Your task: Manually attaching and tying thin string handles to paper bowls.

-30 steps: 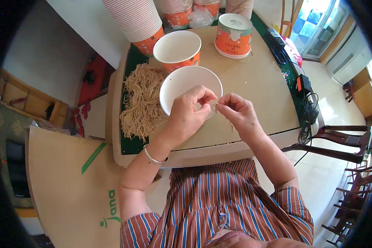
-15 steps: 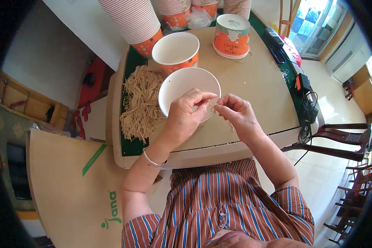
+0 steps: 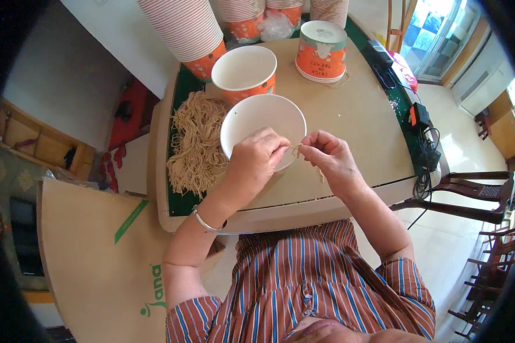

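Between my two hands runs a thin beige string (image 3: 295,150), pinched at both sides just over the near rim of a white-lined paper bucket (image 3: 263,117). My left hand (image 3: 258,160), with a bangle on its wrist, closes thumb and fingers on one part of the string. The thumb and forefinger of my right hand (image 3: 329,159) grip it by a small loop or knot, too fine to make out, and a short end hangs below. Left of the bucket lies a heap of loose beige strings (image 3: 195,143).
Behind stands another open orange bucket (image 3: 244,71). An upside-down orange and green bucket (image 3: 321,52) sits at the far right. Tall bucket stacks (image 3: 183,34) line the back. Black cables (image 3: 424,148) hang at the table's right edge, near a dark wooden chair (image 3: 469,194).
My left hand has turned slightly, its fingers folding closer together on the string. The right hand has barely moved and keeps its pinch.
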Action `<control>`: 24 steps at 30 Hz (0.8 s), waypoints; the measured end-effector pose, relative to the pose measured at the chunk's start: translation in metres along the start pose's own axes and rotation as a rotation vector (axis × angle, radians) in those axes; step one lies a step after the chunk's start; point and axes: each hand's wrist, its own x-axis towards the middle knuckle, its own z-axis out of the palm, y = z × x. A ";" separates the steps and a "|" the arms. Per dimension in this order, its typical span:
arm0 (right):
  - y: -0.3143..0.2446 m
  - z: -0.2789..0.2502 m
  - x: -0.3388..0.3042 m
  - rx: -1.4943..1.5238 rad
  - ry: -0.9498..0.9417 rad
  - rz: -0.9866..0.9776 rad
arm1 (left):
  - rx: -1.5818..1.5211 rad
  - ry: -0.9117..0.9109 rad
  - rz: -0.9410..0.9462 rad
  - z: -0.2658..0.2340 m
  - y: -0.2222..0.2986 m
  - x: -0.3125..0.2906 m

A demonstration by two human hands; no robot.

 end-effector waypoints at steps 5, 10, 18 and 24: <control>0.000 -0.002 0.001 0.011 -0.002 0.011 | -0.162 -0.003 -0.160 -0.004 0.006 0.003; -0.001 -0.001 0.001 0.028 0.001 0.018 | -0.293 0.025 -0.222 -0.004 0.013 0.003; -0.002 0.005 0.000 -0.011 0.016 -0.009 | -0.263 0.079 -0.111 0.006 0.016 -0.001; -0.003 0.005 -0.001 -0.031 0.002 -0.014 | -0.228 0.101 -0.068 0.009 0.014 0.000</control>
